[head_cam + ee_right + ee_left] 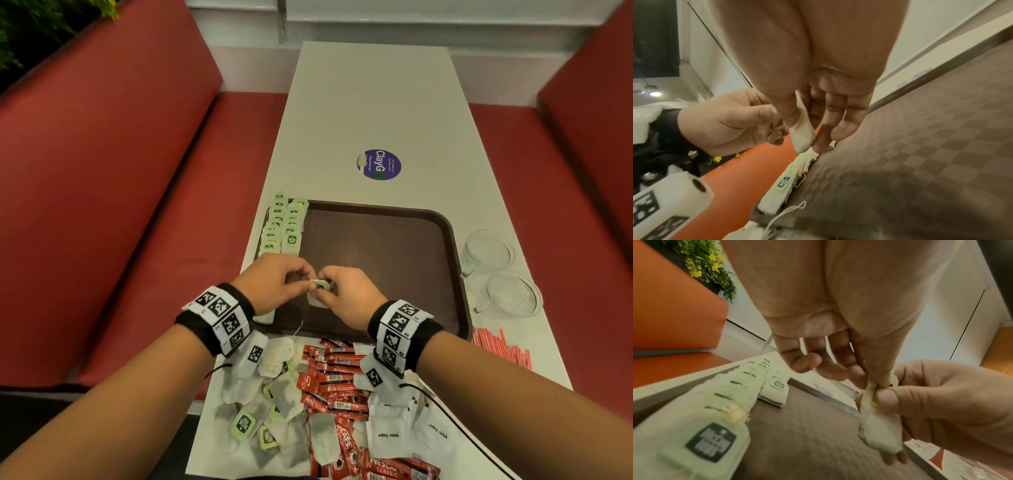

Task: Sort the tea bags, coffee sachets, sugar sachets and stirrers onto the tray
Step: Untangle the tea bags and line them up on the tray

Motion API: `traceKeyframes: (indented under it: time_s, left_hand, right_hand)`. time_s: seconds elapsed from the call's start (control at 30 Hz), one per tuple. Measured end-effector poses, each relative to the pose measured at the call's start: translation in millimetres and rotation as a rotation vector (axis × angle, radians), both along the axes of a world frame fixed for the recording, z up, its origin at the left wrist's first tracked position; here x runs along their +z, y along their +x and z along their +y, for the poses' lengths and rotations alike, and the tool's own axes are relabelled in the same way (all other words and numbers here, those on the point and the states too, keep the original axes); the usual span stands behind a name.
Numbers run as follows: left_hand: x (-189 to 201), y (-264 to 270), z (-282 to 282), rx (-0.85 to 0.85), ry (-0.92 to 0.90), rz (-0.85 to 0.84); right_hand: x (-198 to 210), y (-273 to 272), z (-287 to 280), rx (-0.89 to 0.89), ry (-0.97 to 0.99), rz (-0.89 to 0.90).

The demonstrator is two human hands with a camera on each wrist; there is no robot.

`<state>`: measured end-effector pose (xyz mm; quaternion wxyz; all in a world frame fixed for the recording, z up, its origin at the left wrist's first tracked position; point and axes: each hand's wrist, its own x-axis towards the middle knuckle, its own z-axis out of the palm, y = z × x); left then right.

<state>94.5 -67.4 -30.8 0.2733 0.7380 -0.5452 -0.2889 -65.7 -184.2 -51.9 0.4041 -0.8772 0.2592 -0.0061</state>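
Hands pinch one tea bag; two cups.

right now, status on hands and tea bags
Left hand and right hand both pinch one tea bag over the tray. Two tea bag rows along left edge. Nothing blocking.

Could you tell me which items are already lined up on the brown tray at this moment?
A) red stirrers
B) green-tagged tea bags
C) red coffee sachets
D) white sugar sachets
B: two rows of green-tagged tea bags lie along the left side of the brown tray; the coffee sachets, sugar sachets and stirrers lie on the table off it.
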Motion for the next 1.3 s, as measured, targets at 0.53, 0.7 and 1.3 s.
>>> traceKeyframes:
  time_s: [0.53,0.7,1.3]
  left_hand:
    - [0.3,58.2,-4.4,0.155,0.177,-0.166]
    - [-13.6,67.3,-24.3,0.126,0.297,-0.131]
    - [-19.8,79.3,-83.1,0.232,0.343,-0.397]
  right_hand:
    - [-4.0,-2.1,31.4,0.388,-0.088,0.203]
    - [-3.2,11.2,50.3,0.603,-0.205,0.287]
    - [-16.5,29.6,66.6,0.713,-0.308,0.229]
